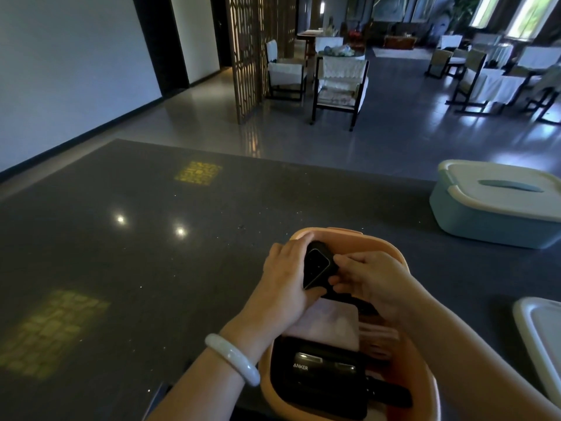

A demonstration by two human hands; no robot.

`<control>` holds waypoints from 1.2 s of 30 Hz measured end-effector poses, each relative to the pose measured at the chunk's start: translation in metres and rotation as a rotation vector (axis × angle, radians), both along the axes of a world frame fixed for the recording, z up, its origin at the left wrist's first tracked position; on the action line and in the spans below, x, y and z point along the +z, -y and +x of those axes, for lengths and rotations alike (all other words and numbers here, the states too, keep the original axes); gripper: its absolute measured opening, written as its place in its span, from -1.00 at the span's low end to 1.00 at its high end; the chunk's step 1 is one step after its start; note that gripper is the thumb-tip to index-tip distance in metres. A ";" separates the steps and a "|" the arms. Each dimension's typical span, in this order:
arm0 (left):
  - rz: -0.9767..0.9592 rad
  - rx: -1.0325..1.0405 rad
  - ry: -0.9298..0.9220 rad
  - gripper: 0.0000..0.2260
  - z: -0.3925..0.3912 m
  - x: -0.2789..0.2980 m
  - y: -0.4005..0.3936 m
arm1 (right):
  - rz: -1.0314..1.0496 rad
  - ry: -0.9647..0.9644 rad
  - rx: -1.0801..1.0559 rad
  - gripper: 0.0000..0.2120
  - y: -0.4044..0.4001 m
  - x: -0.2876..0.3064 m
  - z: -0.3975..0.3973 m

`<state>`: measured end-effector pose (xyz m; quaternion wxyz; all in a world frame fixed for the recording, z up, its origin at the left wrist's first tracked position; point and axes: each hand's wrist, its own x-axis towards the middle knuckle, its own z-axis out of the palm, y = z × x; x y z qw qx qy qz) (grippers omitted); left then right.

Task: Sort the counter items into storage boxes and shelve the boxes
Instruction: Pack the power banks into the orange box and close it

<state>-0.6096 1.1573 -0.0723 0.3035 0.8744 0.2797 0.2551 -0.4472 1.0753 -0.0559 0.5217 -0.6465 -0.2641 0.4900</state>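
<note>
An open orange storage box [391, 247] stands on the dark counter [151, 253] right in front of me. Over its far end, my left hand [287, 276] and my right hand [375, 279] both grip a small black device [317, 267] with a rounded glossy face. Inside the box lie a black Anker power bank [321, 375], a pale pink flat item [328, 325] and other dark items, partly hidden by my arms.
A closed blue storage box with a white lid [498, 205] sits at the counter's right. A loose white lid [543, 338] lies at the right edge. Beyond the counter is a floor with chairs [340, 83] and tables.
</note>
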 end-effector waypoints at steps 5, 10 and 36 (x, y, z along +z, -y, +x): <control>0.032 0.118 -0.097 -0.35 0.008 -0.010 -0.020 | 0.006 0.160 -0.085 -0.88 -0.001 0.008 0.027; -0.167 0.203 -0.371 -0.26 0.008 -0.024 -0.036 | 0.009 0.391 -0.140 -0.92 -0.003 0.003 0.051; -0.430 0.189 -0.149 -0.85 0.009 -0.048 -0.037 | -0.241 0.648 -0.230 -0.94 -0.027 -0.040 0.047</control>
